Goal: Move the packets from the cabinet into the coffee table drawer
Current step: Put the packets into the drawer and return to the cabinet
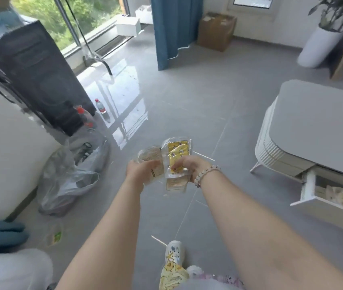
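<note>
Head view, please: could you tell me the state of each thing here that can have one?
Coffee table drawer: pulled open, packets inside.
Left hand: gripping brown packet.
Right hand: gripping yellow packet.
Water bottle: upright on floor, capped.
Cardboard box: flaps shut.

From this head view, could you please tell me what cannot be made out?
- Head view: print on the brown packet and yellow packet, blurred and partly covered by the left hand and right hand.
- Head view: open drawer, cut off by the right edge; contents a pale blur.
</note>
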Demonstrator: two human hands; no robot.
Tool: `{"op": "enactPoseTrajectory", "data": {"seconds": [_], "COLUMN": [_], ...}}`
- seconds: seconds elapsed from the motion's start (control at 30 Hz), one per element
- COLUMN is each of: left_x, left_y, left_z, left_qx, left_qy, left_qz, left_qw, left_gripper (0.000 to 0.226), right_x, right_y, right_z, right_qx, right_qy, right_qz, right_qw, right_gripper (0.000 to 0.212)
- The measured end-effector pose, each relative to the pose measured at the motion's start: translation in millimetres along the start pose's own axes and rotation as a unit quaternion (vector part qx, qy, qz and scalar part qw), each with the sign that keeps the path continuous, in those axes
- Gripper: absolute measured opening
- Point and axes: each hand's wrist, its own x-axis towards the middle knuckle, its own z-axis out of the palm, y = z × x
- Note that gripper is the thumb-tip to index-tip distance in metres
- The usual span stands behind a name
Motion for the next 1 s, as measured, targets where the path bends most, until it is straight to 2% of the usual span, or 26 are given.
{"op": "enactPoseTrajectory", "data": {"seconds": [0.07,0.17,0.37,0.4,0.5,0.53,0.63,0.73,0.83,0.93,1.0], "left_x": [6.5,11.8,14.3,11.8,3.3,-1.6,-19.2,-38.9,-59.2,-81.4,-95.0], "left_y": [15.0,28.5,42.5,42.8,38.8,36.4,27.4,24.3,23.5,19.5,17.1], "left_z": [18.6,44.3,105.4,116.7,150.7,160.5,186.3,210.4,238.4,260.8,275.1], "left_qx": [0.011,0.05,0.112,0.122,0.156,0.165,0.201,0.245,0.265,0.282,0.29], "left_qy": [-0.037,-0.091,-0.196,-0.218,-0.272,-0.291,-0.33,-0.356,-0.385,-0.411,-0.423], "left_qz": [0.011,0.014,0.039,0.047,0.07,0.073,0.073,0.086,0.1,0.11,0.113], "left_qw": [0.999,0.995,0.973,0.967,0.947,0.939,0.919,0.898,0.879,0.86,0.851], "left_gripper": [0.05,0.035,0.03,0.03,0.03,0.03,0.032,0.036,0.041,0.036,0.034], "right_x": [0.3,-4.3,-18.2,-20.3,-29.7,-31.3,-59.1,-77.0,-80.2,-82.1,-84.9], "right_y": [-6.0,-6.3,10.6,15.8,37.1,46.3,61.2,77.8,98.5,121.0,133.6], "right_z": [-16.7,-38.8,-86.8,-96.5,-123.4,-132.6,-141.5,-156.3,-187.2,-217.8,-235.2], "right_qx": [0.027,0.063,0.168,0.18,0.223,0.239,0.283,0.321,0.344,0.353,0.37], "right_qy": [0.038,0.08,0.164,0.178,0.221,0.23,0.285,0.328,0.35,0.361,0.365], "right_qz": [-0.001,0.012,0.0,0.0,0.0,-0.002,-0.008,-0.01,-0.019,-0.007,-0.013], "right_qw": [0.999,0.995,0.972,0.967,0.949,0.943,0.916,0.889,0.871,0.863,0.854], "right_gripper": [0.02,0.013,0.012,0.015,0.055,0.061,0.052,0.066,0.064,0.087,0.085]}}
